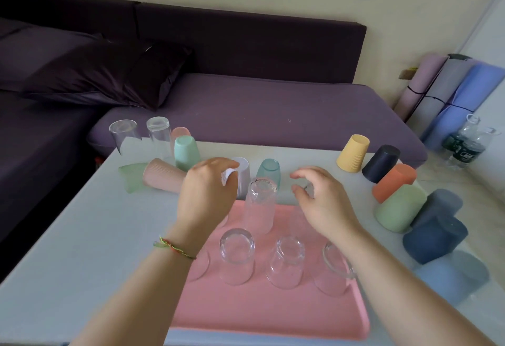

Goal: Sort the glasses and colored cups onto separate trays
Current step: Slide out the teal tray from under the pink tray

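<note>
the pink tray [273, 310] lies at the near middle of the counter [95, 250] and carries clear glasses mouth-down: a tall glass [259, 206] at its far edge and a row of short glasses [236, 254] nearer the person. the right grip [319, 201] hangs over the tray's far right corner, thumb and forefinger curled narrow round what looks like a small glass [309, 189], of which only a glint shows. the left grip [207, 192] is curled on the side of a white ribbed cup [244, 170] just beyond the tray, close by the tall glass and a teal cup [269, 170].

my reading: the small glass should go base-up on the bare patch right of the tall glass, lowered straight so that it does not clip the neighbour. the white cup wants a straight lift, since the tall glass looks easy to topple.

two more glasses [125, 135] wait at the far left corner with a mint cup [185, 154] and a pink cup [161, 176] on its side. yellow [352, 153], navy [381, 164], orange [393, 181], green [399, 207] and blue cups [434, 236] crowd the right edge. i cannot make out a second tray for certain.

the counter is pale and smooth. behind it stands a dark purple sofa [259, 105] with a cushion [109, 72]. rolled mats [448, 94] and plastic bottles [464, 143] stand by the right wall.
</note>
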